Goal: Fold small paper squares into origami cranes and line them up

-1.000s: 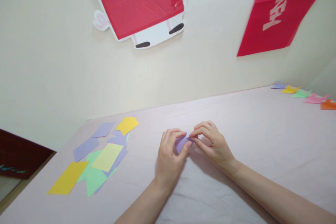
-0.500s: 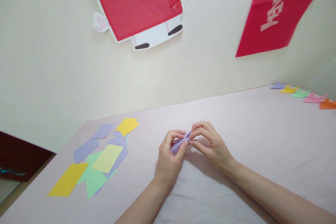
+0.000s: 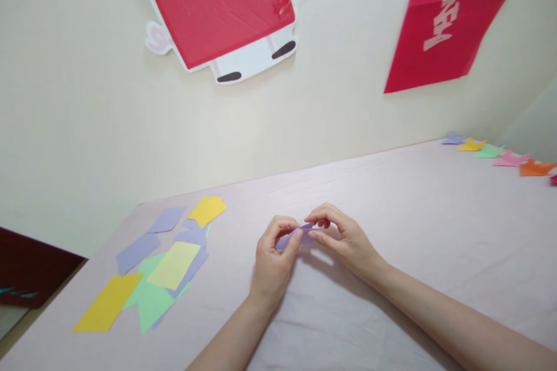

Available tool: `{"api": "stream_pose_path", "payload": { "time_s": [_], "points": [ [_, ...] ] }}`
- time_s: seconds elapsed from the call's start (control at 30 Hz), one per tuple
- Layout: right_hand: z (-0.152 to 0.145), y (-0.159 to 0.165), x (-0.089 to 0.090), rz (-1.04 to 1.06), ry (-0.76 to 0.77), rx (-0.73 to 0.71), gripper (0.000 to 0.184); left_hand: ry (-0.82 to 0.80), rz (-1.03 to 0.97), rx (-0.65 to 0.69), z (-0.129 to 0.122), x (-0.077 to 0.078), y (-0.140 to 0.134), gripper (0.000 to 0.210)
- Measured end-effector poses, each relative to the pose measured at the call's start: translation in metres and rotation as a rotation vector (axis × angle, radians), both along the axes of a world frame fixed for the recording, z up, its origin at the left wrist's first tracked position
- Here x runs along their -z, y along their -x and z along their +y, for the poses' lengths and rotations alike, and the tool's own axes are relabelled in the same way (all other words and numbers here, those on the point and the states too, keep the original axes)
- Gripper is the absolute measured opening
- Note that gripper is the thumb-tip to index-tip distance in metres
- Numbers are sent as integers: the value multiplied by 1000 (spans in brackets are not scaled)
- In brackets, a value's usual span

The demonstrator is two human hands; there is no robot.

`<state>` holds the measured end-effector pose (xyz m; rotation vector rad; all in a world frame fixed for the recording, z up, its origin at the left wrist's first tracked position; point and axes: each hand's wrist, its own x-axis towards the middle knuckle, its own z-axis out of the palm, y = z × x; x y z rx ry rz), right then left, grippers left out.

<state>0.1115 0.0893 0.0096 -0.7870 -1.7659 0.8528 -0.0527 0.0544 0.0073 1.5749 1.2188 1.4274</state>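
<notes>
Between my two hands, just above the pale cloth, is a small folded piece of purple paper (image 3: 306,237). My left hand (image 3: 278,255) pinches its left end, thumb on the near side and fingers behind. At the right end, my right hand (image 3: 337,237) has its thumb on the near face and its fingertips at the upper edge. Fingers cover parts of the paper, so its full folded shape does not show.
Loose paper sheets lie at the left: yellow (image 3: 108,304), purple (image 3: 138,252), green (image 3: 157,304) and pale yellow (image 3: 174,265). Several folded paper figures, among them an orange one (image 3: 536,168), line the far right. A wall with red decorations (image 3: 221,6) borders the cloth-covered surface (image 3: 391,203).
The purple paper has turned flatter between my hands, showing more of its near face. My right fingers have shifted along its upper edge. The whole view has swung slightly right.
</notes>
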Motion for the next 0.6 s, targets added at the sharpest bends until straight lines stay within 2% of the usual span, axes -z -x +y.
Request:
{"api": "stream_pose_path", "payload": {
  "time_s": [0.2, 0.33, 0.47, 0.6],
  "points": [
    [-1, 1, 2, 36, 164, -23, 7, 95, -14, -4, 1, 1, 2, 13],
    [-1, 2, 6, 114, 228, -9, 17, 143, -58, -19, 2, -1, 2, 16],
    [-1, 2, 5, 84, 184, 1, 14, 152, -69, -20, 4, -1, 2, 18],
    [-3, 2, 0, -30, 18, 24, 10, 145, -38, -10, 4, 0, 2, 19]
  ]
}}
